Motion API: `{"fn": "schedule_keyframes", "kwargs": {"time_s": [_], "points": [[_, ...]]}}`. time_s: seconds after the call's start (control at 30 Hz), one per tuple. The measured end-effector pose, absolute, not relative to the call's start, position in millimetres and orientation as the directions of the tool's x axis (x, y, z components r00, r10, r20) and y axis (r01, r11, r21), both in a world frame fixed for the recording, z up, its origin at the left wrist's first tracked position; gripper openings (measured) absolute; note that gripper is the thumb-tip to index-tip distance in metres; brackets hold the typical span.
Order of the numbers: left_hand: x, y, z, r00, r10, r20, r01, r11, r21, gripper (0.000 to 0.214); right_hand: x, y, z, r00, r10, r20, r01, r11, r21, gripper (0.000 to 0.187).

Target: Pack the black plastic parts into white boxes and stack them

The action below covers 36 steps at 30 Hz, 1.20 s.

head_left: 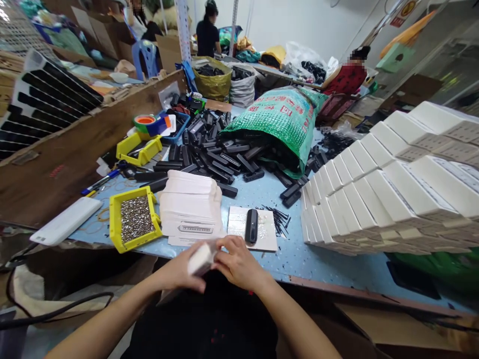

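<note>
Both my hands meet just below the near table edge around a small white box (201, 259). My left hand (179, 271) cups it from the left and below. My right hand (239, 264) pinches its right end with curled fingers. Just beyond them lies a stack of flat white box blanks (190, 207). A black oblong device (251, 225) rests on a white card (265, 234), with a bunch of thin black pins (279, 219) beside it.
A yellow tray of small metal screws (134, 219) sits at left, a white power bank (65, 222) beyond it. Stacked finished white boxes (374, 199) fill the right. A green sack (284, 124) spills black parts (217, 154). Three people work at the back.
</note>
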<state>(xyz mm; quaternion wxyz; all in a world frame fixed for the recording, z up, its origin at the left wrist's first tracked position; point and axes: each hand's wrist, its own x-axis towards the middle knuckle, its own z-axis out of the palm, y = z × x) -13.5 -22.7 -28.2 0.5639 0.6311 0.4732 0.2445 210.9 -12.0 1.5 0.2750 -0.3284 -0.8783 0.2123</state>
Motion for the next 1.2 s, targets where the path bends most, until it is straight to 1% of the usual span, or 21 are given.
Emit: {"fn": "schedule_keyframes", "kwargs": {"time_s": [0.1,0.13,0.2,0.27,0.3,0.33,0.37,0.43,0.5,0.57,0.63,0.7,0.77,0.83,0.9,0.97,1.0,1.03,1.1,1.17,1.2], "points": [[-19.2,-20.1,-18.1,0.350,0.907,-0.236,0.522,0.021,0.853,0.108,212.6,-10.7,-3.7,-0.540,0.776,0.326,0.421,0.585,-0.693,0.009],[-18.7,-18.8,-13.1,0.375,0.901,-0.218,0.553,-0.029,0.833,0.100,211.9,-9.0,-6.9,-0.469,0.819,0.331,0.353,0.518,-0.780,0.012],[-13.4,-17.1,-3.8,0.474,0.869,-0.139,0.550,-0.169,0.818,0.068,208.2,-5.7,-15.8,-0.284,0.917,0.279,0.097,0.317,-0.943,0.020],[-3.2,-17.4,1.2,0.575,0.816,-0.057,0.480,-0.281,0.831,0.041,202.8,-4.8,-25.0,-0.201,0.973,0.115,-0.172,0.080,-0.982,0.031],[3.3,-18.0,1.7,0.596,0.803,-0.032,0.449,-0.299,0.842,0.038,200.4,-5.3,-28.2,-0.198,0.979,0.047,-0.238,-0.002,-0.971,0.037],[10.1,-18.8,1.0,0.588,0.809,-0.020,0.430,-0.291,0.855,0.043,198.6,-6.3,-29.7,-0.206,0.978,0.021,-0.251,-0.033,-0.967,0.041],[17.1,-19.5,-0.4,0.553,0.833,-0.015,0.417,-0.261,0.871,0.057,197.9,-7.5,-29.3,-0.220,0.974,0.043,-0.225,-0.008,-0.974,0.044],[29.7,-20.3,-3.6,0.441,0.897,-0.033,0.396,-0.161,0.904,0.090,199.2,-9.7,-23.6,-0.257,0.950,0.179,-0.147,0.144,-0.978,0.047],[39.1,-20.0,-4.9,0.348,0.933,-0.089,0.371,-0.050,0.927,0.106,201.7,-11.5,-15.0,-0.337,0.904,0.262,-0.106,0.240,-0.965,0.043],[44.4,-18.8,-4.2,0.327,0.933,-0.149,0.366,0.020,0.930,0.107,201.6,-14.3,-8.3,-0.379,0.899,0.221,-0.109,0.194,-0.975,0.035],[45.6,-17.5,-3.6,0.340,0.921,-0.190,0.375,0.053,0.926,0.107,198.2,-18.8,-6.1,-0.326,0.929,0.174,-0.097,0.150,-0.984,0.031],[42.9,-16.4,-5.4,0.357,0.914,-0.191,0.354,0.057,0.934,0.106,196.7,-21.9,-8.5,-0.285,0.934,0.216,-0.019,0.220,-0.975,0.035],[35.6,-15.7,-9.4,0.322,0.926,-0.195,0.294,0.098,0.951,0.102,205.0,-17.9,-13.5,-0.393,0.879,0.268,0.162,0.353,-0.922,0.040],[23.5,-14.3,-13.8,0.227,0.927,-0.298,0.164,0.265,0.950,0.095,226.8,-3.8,-18.8,-0.536,0.824,0.183,0.426,0.451,-0.784,0.048],[7.6,-11.6,-16.0,0.172,0.865,-0.471,-0.090,0.490,0.867,0.087,257.5,16.7,-21.8,-0.566,0.823,0.046,0.672,0.493,-0.553,0.052],[-8.1,-7.6,-15.4,0.175,0.814,-0.555,-0.395,0.574,0.718,0.075,285.2,34.7,-20.6,-0.565,0.825,-0.008,0.764,0.520,-0.381,0.045],[-14.0,-5.5,-14.4,0.155,0.815,-0.558,-0.524,0.547,0.653,0.067,293.9,40.0,-18.1,-0.582,0.813,0.004,0.753,0.541,-0.374,0.039],[-17.6,-3.5,-13.3,0.099,0.827,-0.553,-0.629,0.483,0.609,0.056,297.6,42.0,-14.5,-0.588,0.808,0.045,0.722,0.549,-0.421,0.032],[-15.9,-1.0,-11.0,-0.079,0.832,-0.550,-0.754,0.311,0.578,0.039,289.5,36.3,-5.5,-0.495,0.845,0.204,0.591,0.499,-0.633,0.025],[-2.3,-1.4,-9.1,-0.210,0.780,-0.589,-0.802,0.207,0.560,0.032,264.9,21.8,2.7,-0.235,0.903,0.360,0.320,0.422,-0.848,0.032],[7.6,-3.0,-8.2,-0.223,0.753,-0.619,-0.817,0.202,0.540,0.030,249.4,13.9,5.4,-0.087,0.912,0.400,0.175,0.410,-0.895,0.036]]}}
